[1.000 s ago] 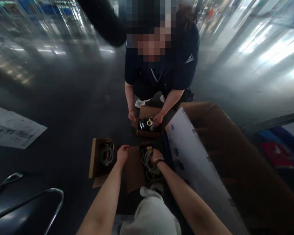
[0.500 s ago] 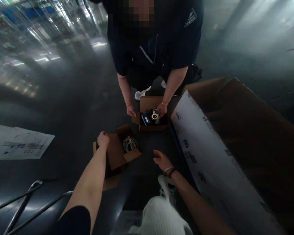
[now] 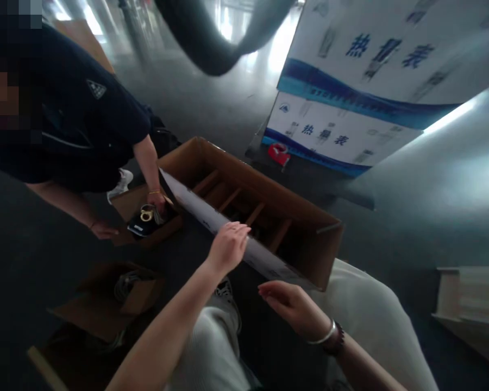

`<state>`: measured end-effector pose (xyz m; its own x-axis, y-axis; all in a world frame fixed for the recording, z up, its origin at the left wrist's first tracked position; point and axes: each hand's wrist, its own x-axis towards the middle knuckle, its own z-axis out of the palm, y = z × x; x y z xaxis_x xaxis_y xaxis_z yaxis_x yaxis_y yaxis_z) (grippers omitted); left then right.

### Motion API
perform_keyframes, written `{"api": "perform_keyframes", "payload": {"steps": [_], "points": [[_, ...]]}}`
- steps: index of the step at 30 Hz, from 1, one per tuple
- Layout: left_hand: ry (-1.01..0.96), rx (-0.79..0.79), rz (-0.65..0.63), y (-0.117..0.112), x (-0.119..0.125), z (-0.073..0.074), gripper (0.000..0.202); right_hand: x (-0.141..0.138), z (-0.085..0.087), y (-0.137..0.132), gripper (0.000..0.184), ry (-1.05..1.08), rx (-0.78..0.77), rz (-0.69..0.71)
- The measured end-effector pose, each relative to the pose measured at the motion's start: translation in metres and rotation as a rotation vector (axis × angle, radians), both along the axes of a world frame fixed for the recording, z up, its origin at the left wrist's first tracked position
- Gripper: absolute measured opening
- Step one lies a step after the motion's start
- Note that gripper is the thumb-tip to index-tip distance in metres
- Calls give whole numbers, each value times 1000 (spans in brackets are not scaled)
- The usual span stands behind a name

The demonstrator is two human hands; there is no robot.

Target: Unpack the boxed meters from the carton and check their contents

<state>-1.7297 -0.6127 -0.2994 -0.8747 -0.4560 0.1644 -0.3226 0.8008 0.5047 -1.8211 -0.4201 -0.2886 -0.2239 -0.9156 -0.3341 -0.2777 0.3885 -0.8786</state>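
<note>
My left hand (image 3: pixel 229 247) is at the top edge of the long white side flap (image 3: pixel 195 203) of a large cardboard box (image 3: pixel 289 217), its fingers stretched out over that edge; whether it touches is hard to tell. Lower and to the right, my right hand (image 3: pixel 295 308) hovers beside the flap's near end, fingers slightly curved, thumb apart, holding nothing. Wooden-coloured dividers (image 3: pixel 256 213) split the inside of the box into several compartments, whose dark contents are unclear.
A co-worker (image 3: pixel 106 119) crouches at left, one hand inside a small carton (image 3: pixel 163 233) with a brass ring-shaped fitting (image 3: pixel 146 215). Open cartons (image 3: pixel 85 315) with coiled cable (image 3: pixel 126 283) lie lower left. White-blue printed boxes (image 3: pixel 321 130) and a red tape dispenser (image 3: pixel 279 154) are beyond.
My view has swung right to the large box. My left hand has left the small carton's flap and moved to the large box's edge. My right hand is now near that box too.
</note>
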Motion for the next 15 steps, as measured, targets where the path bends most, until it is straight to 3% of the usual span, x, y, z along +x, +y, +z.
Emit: {"api": "perform_keyframes", "payload": {"steps": [2,4,7,9,12,15], "points": [[-292,-4,-137,32,-49,11,34,-27,25,16,27,119,-45,-23],[-585,26,-141,59,-76,15,41,-62,45,33,27,252,-60,-70],[-762,52,-110,91,-85,16,40,-112,67,48,26,442,7,-156],[-787,53,-125,104,-83,16,34,-135,73,38,24,536,111,-170],[-778,50,-152,112,-86,17,38,-150,60,-9,22,515,307,-119],[-767,58,-189,116,-94,16,42,-147,20,-68,8,414,425,-153]]}}
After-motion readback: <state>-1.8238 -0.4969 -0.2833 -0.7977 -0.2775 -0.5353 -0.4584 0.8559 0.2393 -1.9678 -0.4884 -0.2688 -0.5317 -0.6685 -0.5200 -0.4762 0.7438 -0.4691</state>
